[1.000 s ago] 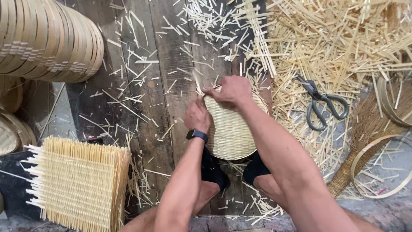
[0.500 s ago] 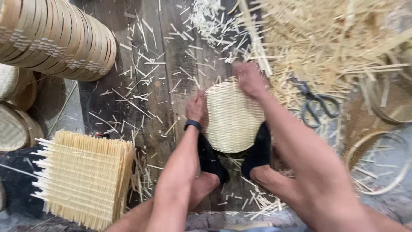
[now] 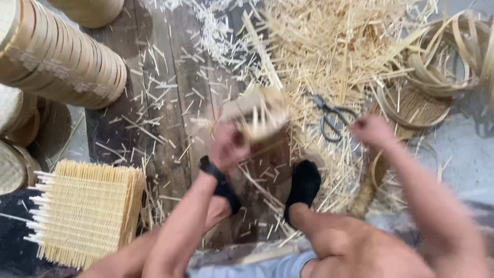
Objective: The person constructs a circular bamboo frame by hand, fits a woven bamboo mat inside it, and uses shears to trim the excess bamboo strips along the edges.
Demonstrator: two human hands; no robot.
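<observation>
My left hand [image 3: 228, 146], with a dark watch on the wrist, grips a round woven bamboo mat [image 3: 260, 114] and holds it tilted and blurred above the dark wooden boards. My right hand [image 3: 371, 130] is off the mat, out to the right near a pair of scissors [image 3: 329, 117], fingers curled with nothing in them. My two feet in black socks [image 3: 303, 185] rest on the boards below the mat.
A stack of square woven mats [image 3: 85, 211] lies at lower left. A row of round bamboo rims [image 3: 62, 64] leans at upper left. Loose bamboo splinters [image 3: 334, 46] heap at top, and coiled bamboo hoops [image 3: 442, 56] lie at right.
The round mat, earlier flat under both hands, has been lifted and tilted by my left hand. My right hand let go and swung to the right. The view shifted down and left.
</observation>
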